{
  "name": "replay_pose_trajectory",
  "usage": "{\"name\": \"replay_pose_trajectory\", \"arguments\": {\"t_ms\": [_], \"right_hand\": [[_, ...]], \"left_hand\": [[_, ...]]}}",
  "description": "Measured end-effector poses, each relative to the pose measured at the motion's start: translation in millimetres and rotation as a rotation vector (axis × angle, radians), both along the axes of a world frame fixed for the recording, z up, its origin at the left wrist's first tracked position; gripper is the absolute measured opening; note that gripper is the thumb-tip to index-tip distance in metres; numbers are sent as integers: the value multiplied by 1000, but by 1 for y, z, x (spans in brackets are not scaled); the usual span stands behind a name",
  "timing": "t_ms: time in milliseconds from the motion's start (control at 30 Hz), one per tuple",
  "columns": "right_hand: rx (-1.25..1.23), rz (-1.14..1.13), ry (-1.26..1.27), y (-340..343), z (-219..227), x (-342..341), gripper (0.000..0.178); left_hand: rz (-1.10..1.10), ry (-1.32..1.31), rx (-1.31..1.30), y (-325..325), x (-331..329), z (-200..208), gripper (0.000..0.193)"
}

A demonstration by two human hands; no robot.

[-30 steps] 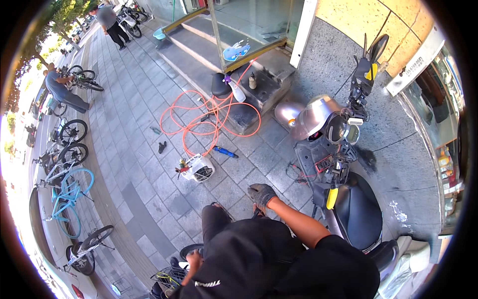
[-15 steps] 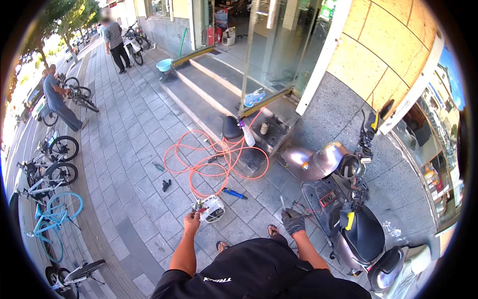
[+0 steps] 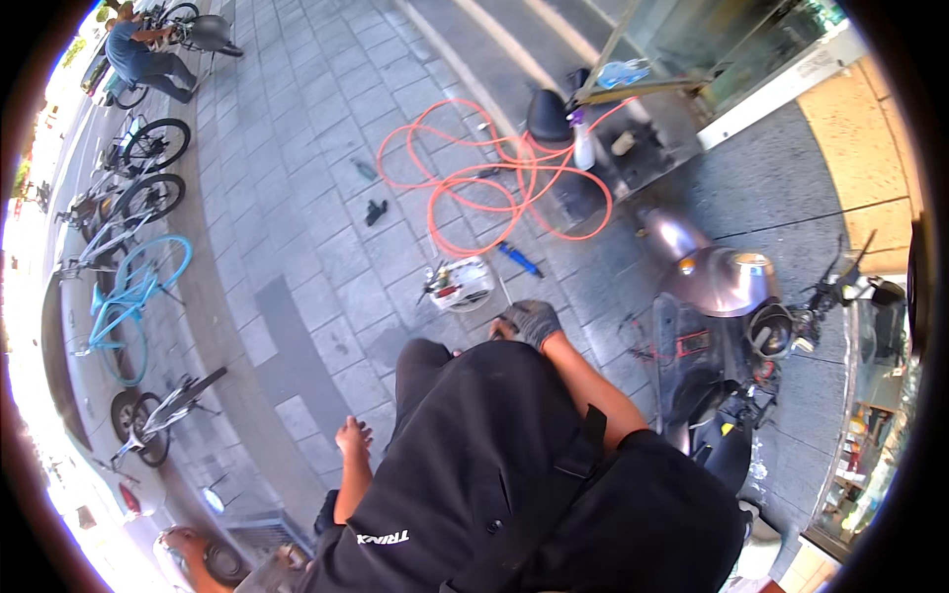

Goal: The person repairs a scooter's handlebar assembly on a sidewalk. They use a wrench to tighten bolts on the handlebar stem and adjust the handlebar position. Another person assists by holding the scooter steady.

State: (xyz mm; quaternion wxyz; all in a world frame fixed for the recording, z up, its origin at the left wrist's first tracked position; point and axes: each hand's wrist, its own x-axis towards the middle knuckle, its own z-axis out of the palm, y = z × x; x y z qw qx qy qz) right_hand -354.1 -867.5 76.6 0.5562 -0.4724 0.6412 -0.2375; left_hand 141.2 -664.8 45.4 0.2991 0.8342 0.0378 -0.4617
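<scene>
My gloved right hand (image 3: pixel 531 324) is closed around a tool whose thin metal shaft (image 3: pixel 506 290) points up from the fist; its handle is hidden in the glove. My bare left hand (image 3: pixel 354 435) hangs beside my left leg, its fingers loosely bent and apart, with nothing seen in it. Just beyond the right hand, a white basket (image 3: pixel 474 277) stands on the paving. Inside it lie metal tools and a red-handled tool (image 3: pixel 447 293). A blue tool (image 3: pixel 520 259) rests on the ground behind the basket, near the coiled orange hose (image 3: pixel 465 247).
A scooter (image 3: pixel 717 282) stands at the right. Steps (image 3: pixel 474 59) rise at the far side, with a black saddle (image 3: pixel 548 117) and a spray bottle (image 3: pixel 583 148) on them. Parked bicycles (image 3: pixel 129 287) line the left. A person (image 3: pixel 143 61) handles a bike at far left.
My left hand has left the red-handled tool in the basket and dropped back to my side. My right hand has moved left, nearer the basket, still gripping its tool. The view has tilted downward.
</scene>
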Motion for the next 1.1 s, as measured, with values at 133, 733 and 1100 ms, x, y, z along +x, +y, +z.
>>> {"name": "replay_pose_trajectory", "arguments": {"t_ms": [133,733,1100], "right_hand": [[222,-77,134,-63,24,49,36],[559,58,798,-76,-30,178,50],[537,504,914,-55,-176,200,23]], "left_hand": [[-1150,-330,382,91,101,-68,43],[-351,-46,-425,-532,291,38,53],[-611,122,-224,-590,215,-59,29]]}}
